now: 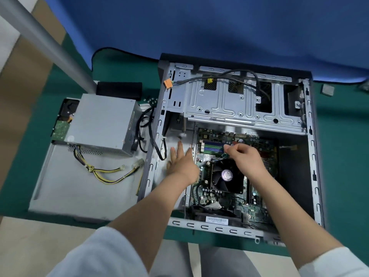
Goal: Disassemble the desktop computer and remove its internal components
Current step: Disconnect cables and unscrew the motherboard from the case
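Motherboard (pixel 235 172) sits in the lower centre of the frame, still seated on the floor of the open case (pixel 311 156), with the memory slots (pixel 212 146) at its upper left and the black cooler fan (pixel 226 175) just below them. Your right hand (pixel 242 154) is over the right end of those slots, fingers curled with thumb and forefinger drawn together; you seem to be pinching something small there, a slot latch or a connector, though blur keeps me from saying which. Your left hand (pixel 180 162) lies flat with fingers spread on the bare case floor just left of the board, holding nothing (it reads as a brace).

The slots run left to right across the picture, so their long axis points from your right hand toward your left. Your right hand is on their near end; the far end lies closer to your left fingertips, which I judge the handier hand for a latch on that side.

Outward, the drive cage (pixel 239 104) spans the case's upper part. At left of the frame, the power supply (pixel 103 124) rests on the removed side panel (pixel 75 196), its yellow and black wires (pixel 111 172) trailing across the panel.
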A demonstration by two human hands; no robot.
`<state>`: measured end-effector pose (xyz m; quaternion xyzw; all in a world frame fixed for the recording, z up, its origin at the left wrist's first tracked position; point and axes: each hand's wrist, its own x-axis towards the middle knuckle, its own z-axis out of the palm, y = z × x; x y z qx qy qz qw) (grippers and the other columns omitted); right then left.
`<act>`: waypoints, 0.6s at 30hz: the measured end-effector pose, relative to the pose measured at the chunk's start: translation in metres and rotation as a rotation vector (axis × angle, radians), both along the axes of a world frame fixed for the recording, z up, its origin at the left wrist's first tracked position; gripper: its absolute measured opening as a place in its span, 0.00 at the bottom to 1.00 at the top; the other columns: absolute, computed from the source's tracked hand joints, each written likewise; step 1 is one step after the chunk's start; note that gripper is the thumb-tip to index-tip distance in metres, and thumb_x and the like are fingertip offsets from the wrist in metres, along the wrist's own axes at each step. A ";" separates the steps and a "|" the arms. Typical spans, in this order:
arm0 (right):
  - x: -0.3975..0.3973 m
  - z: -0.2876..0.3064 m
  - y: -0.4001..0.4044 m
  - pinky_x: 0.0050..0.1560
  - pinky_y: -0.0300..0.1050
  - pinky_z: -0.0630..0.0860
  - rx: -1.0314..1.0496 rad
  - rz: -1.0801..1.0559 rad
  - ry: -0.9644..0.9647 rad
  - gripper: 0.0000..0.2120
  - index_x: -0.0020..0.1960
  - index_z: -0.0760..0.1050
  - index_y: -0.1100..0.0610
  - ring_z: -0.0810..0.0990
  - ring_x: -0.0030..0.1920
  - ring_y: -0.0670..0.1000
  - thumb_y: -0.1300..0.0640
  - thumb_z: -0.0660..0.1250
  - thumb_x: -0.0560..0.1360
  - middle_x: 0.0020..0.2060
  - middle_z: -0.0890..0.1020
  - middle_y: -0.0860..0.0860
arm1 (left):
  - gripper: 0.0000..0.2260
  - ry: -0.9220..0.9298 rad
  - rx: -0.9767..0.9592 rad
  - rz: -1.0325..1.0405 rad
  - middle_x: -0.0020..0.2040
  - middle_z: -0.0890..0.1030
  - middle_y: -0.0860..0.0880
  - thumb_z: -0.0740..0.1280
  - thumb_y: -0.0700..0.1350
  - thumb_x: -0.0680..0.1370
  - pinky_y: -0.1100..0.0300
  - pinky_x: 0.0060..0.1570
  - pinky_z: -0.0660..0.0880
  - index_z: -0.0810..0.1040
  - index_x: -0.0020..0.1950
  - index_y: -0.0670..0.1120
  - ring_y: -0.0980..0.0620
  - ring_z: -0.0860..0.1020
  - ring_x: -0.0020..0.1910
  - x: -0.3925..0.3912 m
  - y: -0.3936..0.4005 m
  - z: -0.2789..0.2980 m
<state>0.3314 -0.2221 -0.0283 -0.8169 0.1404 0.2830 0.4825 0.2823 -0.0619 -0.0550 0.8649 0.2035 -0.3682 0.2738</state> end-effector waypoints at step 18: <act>-0.049 0.006 -0.070 0.31 0.38 0.67 -0.430 0.734 0.221 0.09 0.35 0.74 0.52 0.75 0.35 0.46 0.51 0.70 0.72 0.35 0.78 0.48 | 0.14 -0.600 0.214 -1.013 0.45 0.79 0.53 0.50 0.51 0.82 0.55 0.56 0.73 0.75 0.52 0.50 0.53 0.76 0.45 -0.013 0.041 0.089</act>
